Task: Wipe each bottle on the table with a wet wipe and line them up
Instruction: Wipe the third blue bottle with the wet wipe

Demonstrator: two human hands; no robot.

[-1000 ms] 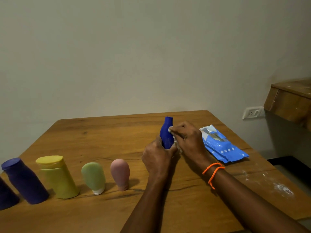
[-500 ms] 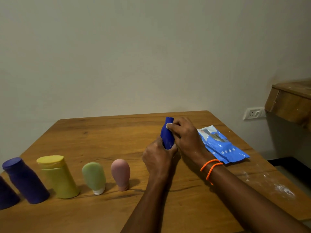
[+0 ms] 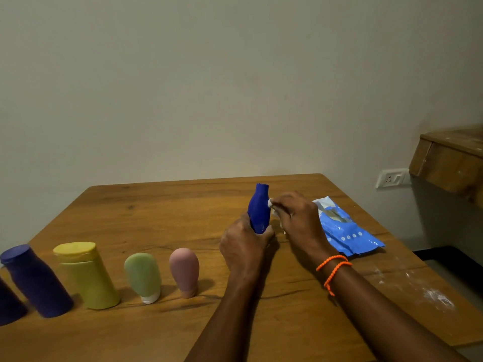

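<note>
My left hand grips the lower part of a small blue bottle and holds it upright above the wooden table. My right hand pinches a white wet wipe against the bottle's right side; most of the wipe is hidden under the fingers. Along the front left stand a pink bottle, a green bottle, a yellow bottle and a dark purple bottle in a row. Part of another dark bottle shows at the left edge.
A blue wet-wipe pack lies on the table right of my hands. White powdery marks spot the table's right front. A wooden shelf and a wall socket are at the right.
My right hand with the wipe has slid off the front of the bottle's neck to its right side, leaving the neck and top uncovered. The left hand keeps its grip.
</note>
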